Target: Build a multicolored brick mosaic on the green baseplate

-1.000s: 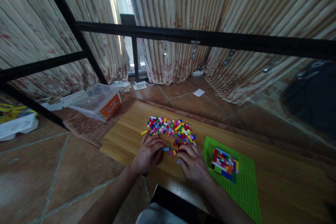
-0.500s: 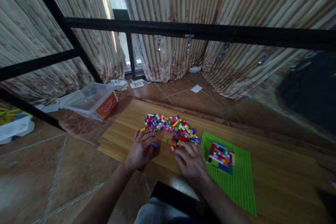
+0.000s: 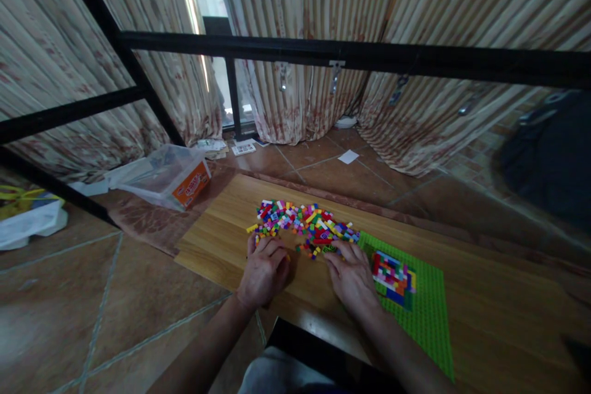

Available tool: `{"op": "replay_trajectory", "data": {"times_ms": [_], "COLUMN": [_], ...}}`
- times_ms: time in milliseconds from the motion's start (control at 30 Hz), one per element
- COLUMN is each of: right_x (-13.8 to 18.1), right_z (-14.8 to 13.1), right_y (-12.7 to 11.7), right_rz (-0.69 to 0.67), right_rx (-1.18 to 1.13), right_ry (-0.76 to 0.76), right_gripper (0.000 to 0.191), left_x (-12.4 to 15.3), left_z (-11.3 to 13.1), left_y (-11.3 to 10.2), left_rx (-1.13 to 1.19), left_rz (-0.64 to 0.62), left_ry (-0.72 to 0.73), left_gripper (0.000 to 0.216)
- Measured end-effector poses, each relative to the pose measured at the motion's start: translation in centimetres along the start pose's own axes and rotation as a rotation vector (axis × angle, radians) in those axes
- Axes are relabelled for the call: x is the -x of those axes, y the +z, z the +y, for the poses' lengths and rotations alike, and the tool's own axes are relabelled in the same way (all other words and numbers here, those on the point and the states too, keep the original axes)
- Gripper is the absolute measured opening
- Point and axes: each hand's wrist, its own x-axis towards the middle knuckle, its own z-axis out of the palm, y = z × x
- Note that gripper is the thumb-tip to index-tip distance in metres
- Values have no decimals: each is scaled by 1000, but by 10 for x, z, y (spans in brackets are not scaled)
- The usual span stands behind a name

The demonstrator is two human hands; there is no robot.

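A spread-out pile of small toy building bricks (image 3: 318,218) in many colours lies on the wooden table. At the pile's near left edge is my left hand (image 3: 264,272), its fingers curled downward and thumb drawn in. Whatever it may hold is hidden beneath the fingers. My right hand (image 3: 351,274) reaches to the pile's near right side, fingers extended and apart over the bricks, with no brick visibly gripped. Just right of it lies a green baseplate (image 3: 427,320), partly covered by my right forearm. A flat multicoloured brick build (image 3: 394,277) sits on the baseplate.
The wooden table (image 3: 212,221) stretches left and right. A clear plastic bin (image 3: 157,181) with an orange label stands beyond its left end. A black metal rail (image 3: 286,49) crosses in front of curtains (image 3: 305,104). Paper (image 3: 348,156) lies on the tiled floor.
My left hand has moved right and slightly nearer me; the blue brick seen at its fingers is now out of sight. My right hand has shifted slightly right and away from me.
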Motion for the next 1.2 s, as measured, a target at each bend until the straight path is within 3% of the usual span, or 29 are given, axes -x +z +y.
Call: {"op": "replay_trajectory", "data": {"times_ms": [167, 367, 633, 933, 1067, 1200], "right_x": [-10, -36, -53, -8, -33, -67], "right_z": [-27, -52, -49, -38, -29, -26], "right_y": [9, 13, 18, -4, -5, 3], "right_rz": [-20, -135, -234, -199, -110, -108], "right_rx": [-47, 52, 72, -104, -64, 66], "right_ry": [-42, -18, -17, -65, -9, 32], "right_gripper": [30, 42, 42, 39, 34, 31], "left_x": [-1, -28, -46, -6, -18, -39], "left_z": [-7, 9, 19, 24, 24, 21], "left_y": [-8, 12, 32, 25, 30, 37], "left_rx": [-92, -43, -95, 183, 169, 84], "left_rz": [6, -54, -185, -154, -78, -142], "left_ry": [-75, -60, -136, -105, -141, -157], "left_gripper": [17, 40, 38, 27, 41, 51]}}
